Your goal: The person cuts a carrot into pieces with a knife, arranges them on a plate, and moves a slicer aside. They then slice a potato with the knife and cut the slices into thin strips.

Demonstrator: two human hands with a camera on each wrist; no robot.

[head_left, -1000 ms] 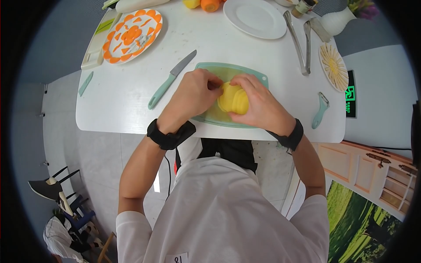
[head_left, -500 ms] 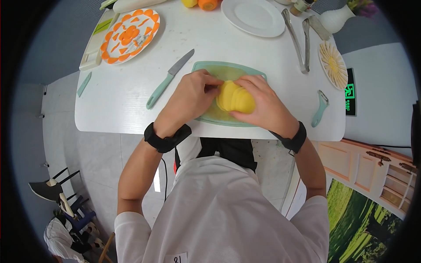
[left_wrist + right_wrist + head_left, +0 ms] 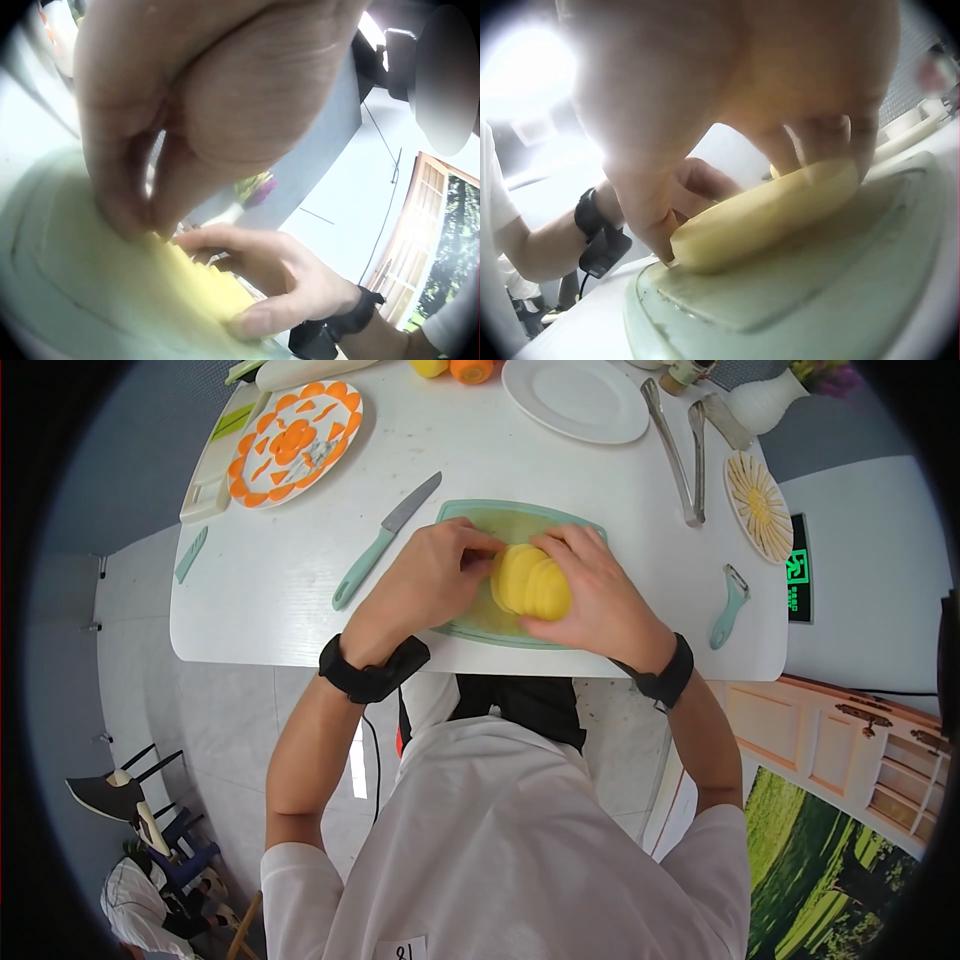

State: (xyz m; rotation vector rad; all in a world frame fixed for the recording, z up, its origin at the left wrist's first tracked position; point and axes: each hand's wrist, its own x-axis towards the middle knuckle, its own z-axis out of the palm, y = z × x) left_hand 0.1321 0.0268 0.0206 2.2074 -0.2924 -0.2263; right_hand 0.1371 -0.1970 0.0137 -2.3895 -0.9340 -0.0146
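A fanned, overlapping stack of yellow potato slices lies over the pale green cutting board near the table's front edge. My right hand grips the stack from the right, thumb at the near side and fingers at the far side. In the right wrist view, the end slice stands on edge, tilted, between thumb and fingers. My left hand pinches the left end of the row with thumb and fingertips. The slices overlap like steps in the left wrist view, running from the pinch toward the right hand.
Left of the board lies a knife. A plate of orange carrot pieces stands at back left, a white plate behind. Tongs, a peeler and a plate of pale strips are on the right.
The slices have spread into a wider fan than a second ago. Both hands have shifted slightly, with the left hand staying at the row's left end.
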